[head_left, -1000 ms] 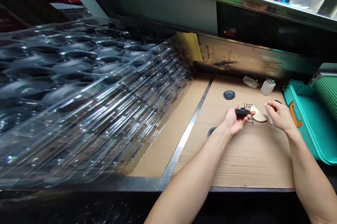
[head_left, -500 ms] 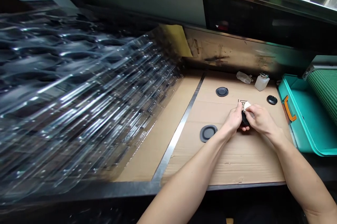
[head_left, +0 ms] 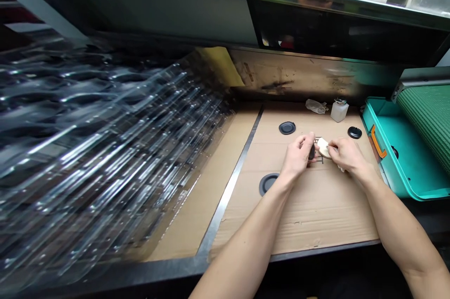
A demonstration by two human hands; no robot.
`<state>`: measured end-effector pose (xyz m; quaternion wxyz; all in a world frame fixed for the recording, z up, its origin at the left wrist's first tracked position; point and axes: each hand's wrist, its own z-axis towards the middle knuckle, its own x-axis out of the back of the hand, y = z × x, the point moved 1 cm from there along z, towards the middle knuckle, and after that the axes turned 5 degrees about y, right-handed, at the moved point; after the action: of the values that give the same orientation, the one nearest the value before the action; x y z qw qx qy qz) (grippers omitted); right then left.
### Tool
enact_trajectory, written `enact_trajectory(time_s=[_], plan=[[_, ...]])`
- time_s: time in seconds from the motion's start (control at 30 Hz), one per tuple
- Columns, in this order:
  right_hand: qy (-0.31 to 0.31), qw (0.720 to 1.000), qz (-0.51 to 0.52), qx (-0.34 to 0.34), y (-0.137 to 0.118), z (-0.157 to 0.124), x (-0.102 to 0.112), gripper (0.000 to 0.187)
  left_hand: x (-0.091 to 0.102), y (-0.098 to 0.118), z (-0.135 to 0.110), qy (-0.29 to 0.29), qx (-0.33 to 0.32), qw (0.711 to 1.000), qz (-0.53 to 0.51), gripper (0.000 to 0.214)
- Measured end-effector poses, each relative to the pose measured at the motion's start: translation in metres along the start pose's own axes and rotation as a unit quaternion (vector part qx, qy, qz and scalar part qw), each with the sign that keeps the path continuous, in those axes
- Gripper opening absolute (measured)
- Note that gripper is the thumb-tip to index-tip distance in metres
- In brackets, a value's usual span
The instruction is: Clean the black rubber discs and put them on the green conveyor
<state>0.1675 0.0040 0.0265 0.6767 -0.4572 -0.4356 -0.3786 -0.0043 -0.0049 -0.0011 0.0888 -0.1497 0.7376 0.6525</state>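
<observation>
Cardboard-covered desk [head_left: 316, 219]: left hand [head_left: 297, 157] grips black part [head_left: 311, 152]; right hand [head_left: 346, 153], pinching white cloth [head_left: 341, 168], at cream pad [head_left: 322, 147] between them.

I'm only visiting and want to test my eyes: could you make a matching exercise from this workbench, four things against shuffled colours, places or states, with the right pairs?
Things:
1. Left hand
2. Pale pad
3. Small bottle
4. Bin

Descriptions:
A. Teal, with an orange handle
B. Between the two hands
C. Holding a dark piece
D. Whitish, with a shiny cap

Right pairs: 1-C, 2-B, 3-D, 4-A
</observation>
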Motion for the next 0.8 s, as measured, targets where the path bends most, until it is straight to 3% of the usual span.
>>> enact_trajectory(time_s=[0.07,0.17,0.23,0.33,0.4,0.47,0.67,0.8], plan=[[0.017,0.998,-0.028,-0.046,0.01,0.003,0.001,0.028,0.001,0.006,-0.002,0.025,-0.072,0.996,0.037,0.04],[0.011,0.988,-0.089,-0.122,0.022,0.006,0.0,0.03,0.0,0.01,-0.011,0.05,-0.189,0.975,0.11,0.063],[-0.011,0.979,-0.123,-0.159,0.026,0.008,-0.003,0.03,-0.002,0.008,-0.018,0.053,-0.278,0.94,0.191,0.084],[-0.033,0.974,-0.141,-0.175,0.027,0.01,-0.009,0.032,-0.005,0.004,-0.025,0.057,-0.399,0.861,0.309,0.108],[-0.034,0.973,-0.146,-0.173,0.027,0.011,-0.012,0.032,-0.005,0.001,-0.026,0.068,-0.448,0.823,0.343,0.114],[-0.033,0.973,-0.148,-0.173,0.027,0.011,-0.013,0.032,-0.005,-0.001,-0.026,0.076,-0.471,0.801,0.361,0.116],[-0.027,0.974,-0.149,-0.169,0.027,0.01,-0.014,0.033,-0.006,-0.003,-0.026,0.074,-0.476,0.797,0.364,0.112],[-0.029,0.974,-0.149,-0.168,0.027,0.01,-0.014,0.033,-0.007,0.001,-0.028,0.061,-0.427,0.844,0.318,0.095]])
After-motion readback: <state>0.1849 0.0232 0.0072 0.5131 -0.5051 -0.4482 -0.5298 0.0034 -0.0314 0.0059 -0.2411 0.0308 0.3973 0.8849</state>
